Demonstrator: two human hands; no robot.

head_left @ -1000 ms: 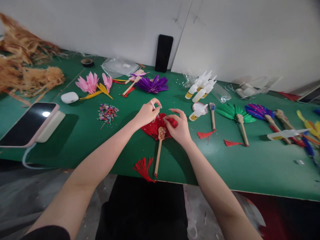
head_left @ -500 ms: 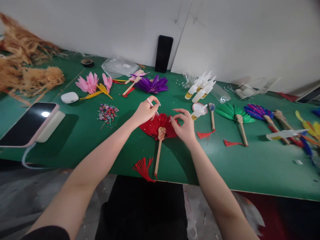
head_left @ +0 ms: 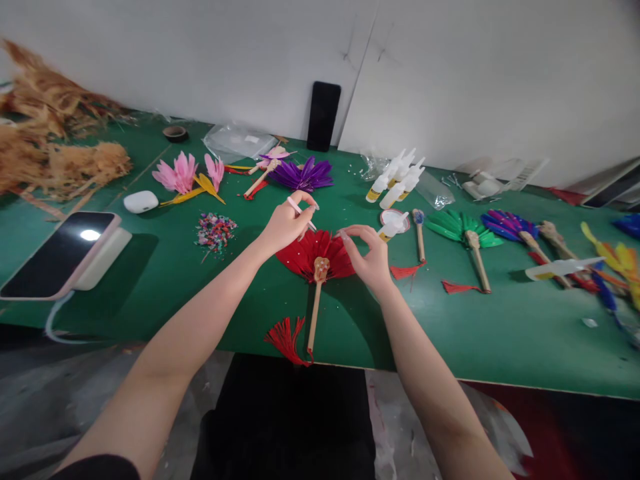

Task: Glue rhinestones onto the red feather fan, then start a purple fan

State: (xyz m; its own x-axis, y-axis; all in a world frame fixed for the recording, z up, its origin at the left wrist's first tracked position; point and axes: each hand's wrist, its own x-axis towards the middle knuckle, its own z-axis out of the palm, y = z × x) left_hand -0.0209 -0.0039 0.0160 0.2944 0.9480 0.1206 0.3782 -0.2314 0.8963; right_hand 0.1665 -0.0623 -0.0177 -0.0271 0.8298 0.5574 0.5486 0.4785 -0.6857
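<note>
A red feather fan (head_left: 299, 259) lies on the green table below my hands, with a wooden handle, small pale dots on its feathers and a red tassel (head_left: 285, 339) at the handle's lower end. My left hand (head_left: 289, 221) is closed round a thin pale pink pen-like stick (head_left: 294, 205), its tip pointing down at the fan's upper edge. At the fan's upper right, my right hand (head_left: 369, 257) has thumb and forefinger brought together on the edge of the red feathers. Left of the fan sits a heap of multicoloured little gems (head_left: 215, 233).
White glue bottles (head_left: 395, 180) stand behind my right hand, near a small round dish (head_left: 391, 219). A green fan (head_left: 463, 230) and other feather fans lie to the right. A purple fan (head_left: 303, 175) lies behind, a phone on a stand (head_left: 57, 250) at left.
My right hand's fingers have closed together at the fan's edge; before, they were spread apart. My left hand keeps the stick over the feathers. The whole view has shifted slightly.
</note>
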